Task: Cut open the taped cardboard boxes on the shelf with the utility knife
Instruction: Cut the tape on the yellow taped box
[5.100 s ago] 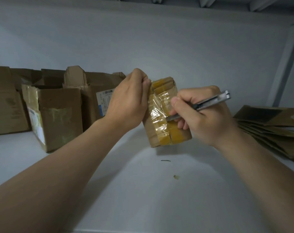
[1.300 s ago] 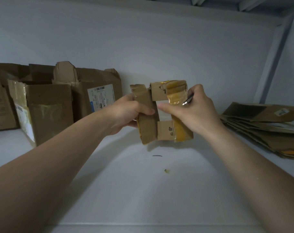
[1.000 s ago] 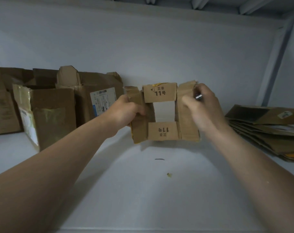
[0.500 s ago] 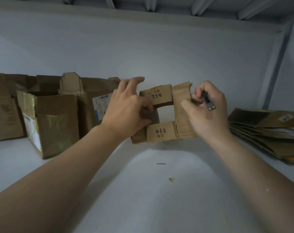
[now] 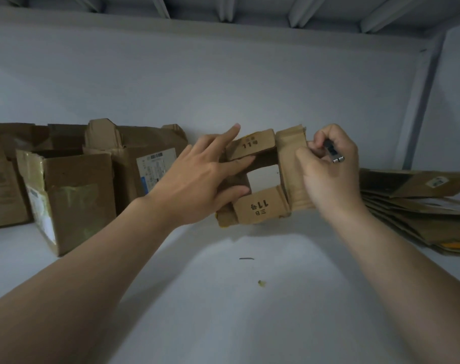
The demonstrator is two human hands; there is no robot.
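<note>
A small cardboard box (image 5: 260,206), cut open at both ends, is held above the white shelf (image 5: 223,311); I see the wall through it. Its flaps carry the print "11". My left hand (image 5: 197,187) lies over the box's left side with straight fingers, some reaching into the opening. My right hand (image 5: 328,174) pinches the right flap with thumb and forefinger. The utility knife (image 5: 334,153) is gripped in that same hand, and only its metal end shows between the fingers.
Several opened cardboard boxes (image 5: 71,195) stand at the back left of the shelf, one with a shipping label (image 5: 156,169). A stack of flattened boxes (image 5: 418,206) lies at the right. Small scraps (image 5: 261,283) lie on the shelf below the box.
The tape was cut and the box's flaps were pulled open. My left hand went from gripping the left flap to lying over it with straight fingers. The knife turned inside my right hand.
</note>
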